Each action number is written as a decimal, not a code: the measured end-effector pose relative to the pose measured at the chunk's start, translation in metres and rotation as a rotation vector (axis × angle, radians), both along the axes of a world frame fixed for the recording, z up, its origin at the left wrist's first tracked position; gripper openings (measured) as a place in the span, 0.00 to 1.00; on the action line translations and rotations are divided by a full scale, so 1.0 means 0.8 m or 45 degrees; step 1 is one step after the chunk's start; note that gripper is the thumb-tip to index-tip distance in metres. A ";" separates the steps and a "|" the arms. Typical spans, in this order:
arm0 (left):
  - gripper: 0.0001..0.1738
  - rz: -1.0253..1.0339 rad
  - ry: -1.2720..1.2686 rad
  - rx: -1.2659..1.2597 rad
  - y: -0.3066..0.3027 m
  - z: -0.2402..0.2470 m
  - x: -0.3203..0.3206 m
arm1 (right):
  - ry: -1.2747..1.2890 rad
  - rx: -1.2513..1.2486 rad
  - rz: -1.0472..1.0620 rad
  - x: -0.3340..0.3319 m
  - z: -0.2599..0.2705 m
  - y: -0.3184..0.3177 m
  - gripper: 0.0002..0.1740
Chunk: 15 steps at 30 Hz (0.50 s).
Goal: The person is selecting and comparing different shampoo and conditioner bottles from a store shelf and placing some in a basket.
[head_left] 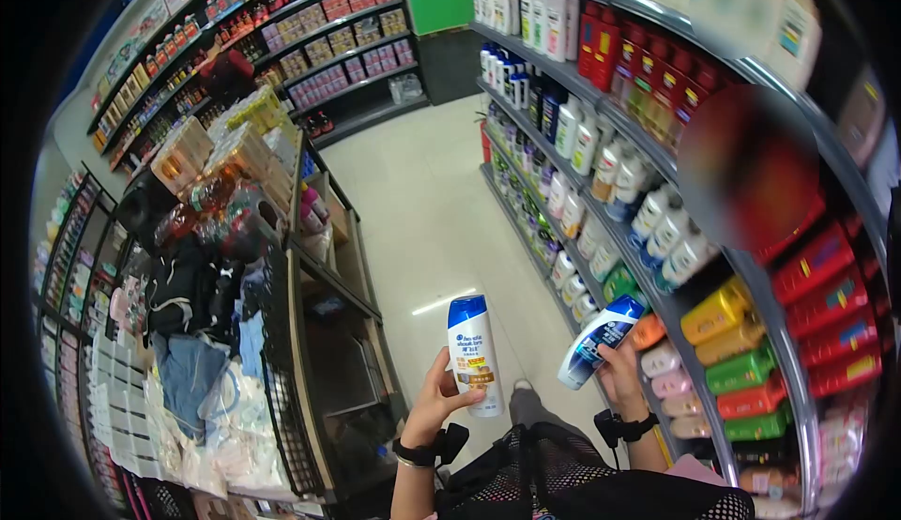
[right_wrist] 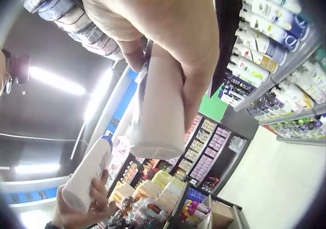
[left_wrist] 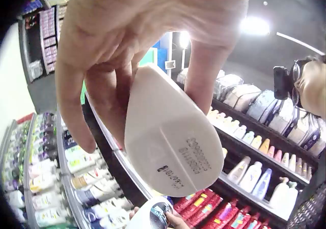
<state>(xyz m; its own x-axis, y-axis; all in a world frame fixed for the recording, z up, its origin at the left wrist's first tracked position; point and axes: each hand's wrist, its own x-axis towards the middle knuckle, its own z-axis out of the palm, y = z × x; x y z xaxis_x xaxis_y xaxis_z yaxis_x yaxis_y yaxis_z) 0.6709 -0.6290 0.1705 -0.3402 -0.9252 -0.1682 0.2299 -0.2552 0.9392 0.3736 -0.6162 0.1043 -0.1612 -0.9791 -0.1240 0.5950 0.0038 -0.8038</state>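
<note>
My left hand (head_left: 438, 398) grips a white shampoo bottle (head_left: 477, 356) with a blue cap and a yellow-gold label, thumb across its lower front. It stands nearly upright in the head view, label toward me. From the left wrist view the bottle's white base (left_wrist: 175, 147) shows printed codes. In my right hand (head_left: 621, 374) is a second shampoo bottle (head_left: 601, 340), white with a dark blue label and blue cap, tilted with the cap to the upper right. The right wrist view shows its pale lower end (right_wrist: 159, 117) between thumb and fingers.
Shelves of bottles (head_left: 657, 229) run along the right, close to the right hand. On the left stands a display table (head_left: 310, 332) with folded clothes (head_left: 183, 285) and packaged goods. A tiled aisle floor (head_left: 413, 182) lies between, with stocked shelves (head_left: 347, 41) at the back.
</note>
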 end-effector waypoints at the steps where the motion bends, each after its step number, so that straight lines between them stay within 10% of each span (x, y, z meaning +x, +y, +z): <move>1: 0.38 0.037 -0.001 -0.004 -0.030 0.008 0.001 | -0.002 0.004 0.006 -0.001 -0.003 -0.038 0.24; 15: 0.43 0.447 0.051 0.088 -0.355 -0.027 0.135 | 0.657 -0.027 0.094 0.090 -0.056 -0.502 0.16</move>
<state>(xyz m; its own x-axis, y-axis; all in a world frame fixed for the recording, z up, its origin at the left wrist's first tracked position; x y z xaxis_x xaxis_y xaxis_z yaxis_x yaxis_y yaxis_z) 0.7786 -0.9131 0.1486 -0.0115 -0.9737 -0.2276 0.3510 -0.2171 0.9109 0.4452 -1.0181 0.0594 -0.1265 -0.9916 -0.0264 0.1200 0.0111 -0.9927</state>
